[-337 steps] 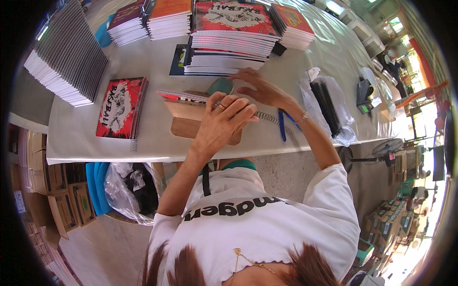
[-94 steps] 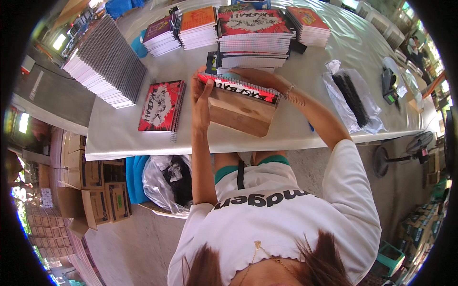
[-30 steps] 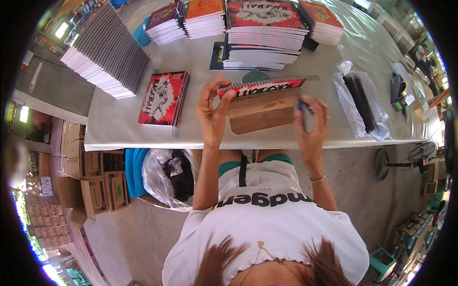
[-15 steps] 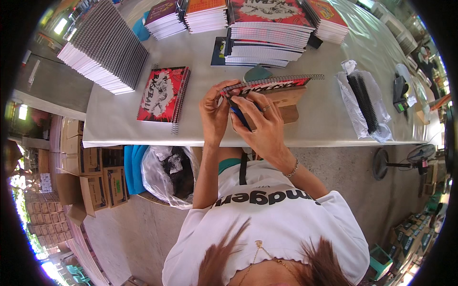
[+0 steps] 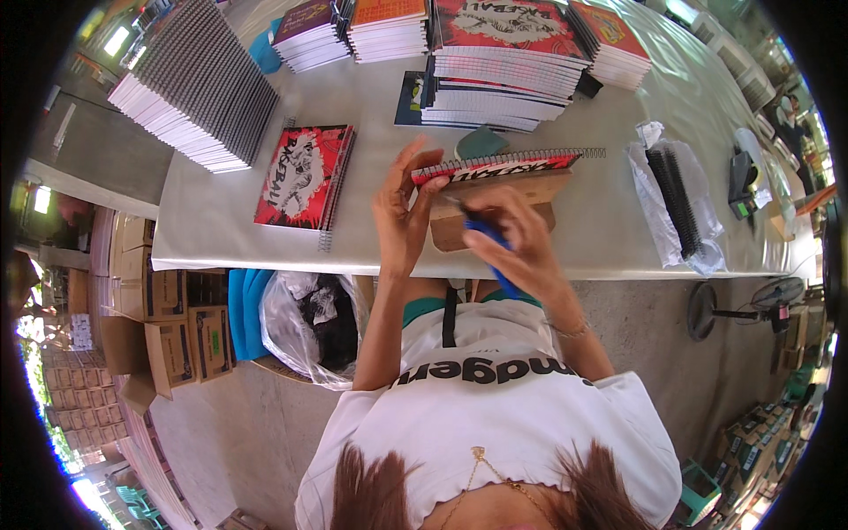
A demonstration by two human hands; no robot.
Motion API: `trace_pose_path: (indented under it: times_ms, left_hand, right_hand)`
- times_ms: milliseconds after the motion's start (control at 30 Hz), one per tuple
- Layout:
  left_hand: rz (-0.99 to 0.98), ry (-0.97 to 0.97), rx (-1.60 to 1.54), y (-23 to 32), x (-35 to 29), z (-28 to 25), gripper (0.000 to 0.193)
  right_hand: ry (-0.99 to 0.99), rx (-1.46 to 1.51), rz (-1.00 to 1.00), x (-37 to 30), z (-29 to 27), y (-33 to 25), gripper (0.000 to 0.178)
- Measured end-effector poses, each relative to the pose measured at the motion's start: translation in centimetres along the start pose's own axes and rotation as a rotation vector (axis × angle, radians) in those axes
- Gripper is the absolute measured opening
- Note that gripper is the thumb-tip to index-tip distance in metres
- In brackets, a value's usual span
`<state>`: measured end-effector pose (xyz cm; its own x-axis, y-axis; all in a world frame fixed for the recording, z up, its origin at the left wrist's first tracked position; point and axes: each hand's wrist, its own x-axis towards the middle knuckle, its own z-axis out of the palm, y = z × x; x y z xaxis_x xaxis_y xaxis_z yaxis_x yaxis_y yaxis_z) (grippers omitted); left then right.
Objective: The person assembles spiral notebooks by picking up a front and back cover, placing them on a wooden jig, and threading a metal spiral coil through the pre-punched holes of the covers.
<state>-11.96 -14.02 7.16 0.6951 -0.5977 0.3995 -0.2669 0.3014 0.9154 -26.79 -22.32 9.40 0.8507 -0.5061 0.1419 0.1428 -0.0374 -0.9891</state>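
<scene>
Though near held notebook (image 5: pixel 530 165), stack (image 5: pixel 510 64) apart

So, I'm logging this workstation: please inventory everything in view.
Table: 1, pale, centre
Held notebook: 1, red, left hand
Tool: 1, blue, right hand
Wooden block: 1, brown, by held notebook
Unclear object: 1, teal, beyond held notebook
Flat notebook: 1, red, table left
Tall stack: 1, grey, far left
Purple stack: 1, purple, table back
Orange stack: 1, orange, table back
Red-topped stacks: 2, red, table back
Spiral bindings: several, black, table right
Fan: 1, dark, right side
Cartons: several, brown, lower left
Plastic bag: 1, clear, below table edge
Left hand: 1, bare, on held notebook
Right hand: 1, bare, around tool
</scene>
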Motion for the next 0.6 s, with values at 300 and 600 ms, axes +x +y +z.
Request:
trace_pose_path:
  times_ms: [300,600]
  left_hand:
    - [-0.090,0.055,-0.138,0.0,-0.2,-1.8,0.025]
    - [0.249,0.208,0.284,10.0,9.7,-13.3,0.032]
  right_hand:
    - [0.391,-1.052,-0.090,-3.7,-15.3,5.6,0.022]
    - [0.548,-1.176,-0.076,-3.6,-16.4,8.2,0.024]
